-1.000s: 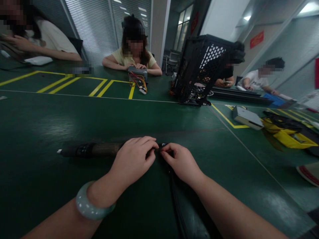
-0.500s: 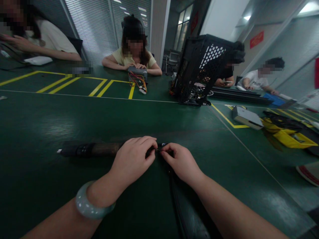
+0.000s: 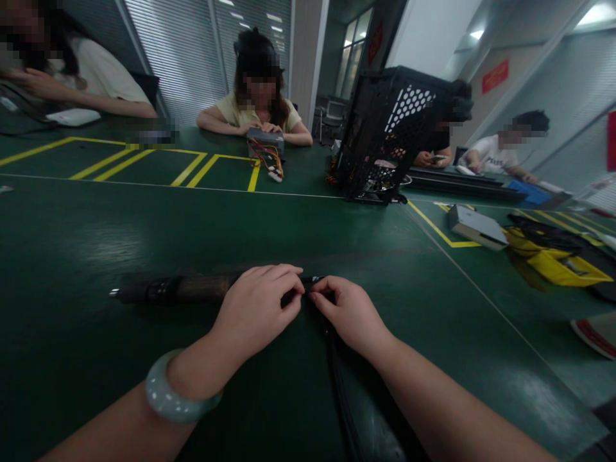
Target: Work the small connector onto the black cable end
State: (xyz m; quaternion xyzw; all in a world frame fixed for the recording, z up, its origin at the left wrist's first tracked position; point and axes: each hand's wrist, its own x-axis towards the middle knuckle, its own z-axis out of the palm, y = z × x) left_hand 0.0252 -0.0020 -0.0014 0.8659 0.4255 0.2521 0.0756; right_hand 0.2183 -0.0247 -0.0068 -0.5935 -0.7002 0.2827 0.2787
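Note:
On the green table (image 3: 216, 224) lies a dark electric screwdriver (image 3: 202, 289), its metal tip pointing left. My left hand (image 3: 260, 308) rests across its rear end, thumb and fingers closed in a pinch. Facing it, my right hand (image 3: 356, 314) pinches too, its fingertips almost touching the left ones. Whatever sits between the fingertips is too small and dark to name. A black cable (image 3: 344, 398) runs from beneath the right hand toward me. A pale bangle (image 3: 178, 388) circles my left wrist.
A black computer case (image 3: 385, 135) stands tilted at the back. Across the table a person's hands rest on a power supply (image 3: 264, 138) with coloured wires. To the right lie a grey metal box (image 3: 476, 226) and a yellow tray (image 3: 570, 266) with dark cables. Other people sit further off.
My hands stay almost in place. The small metallic glint between the fingertips earlier no longer shows.

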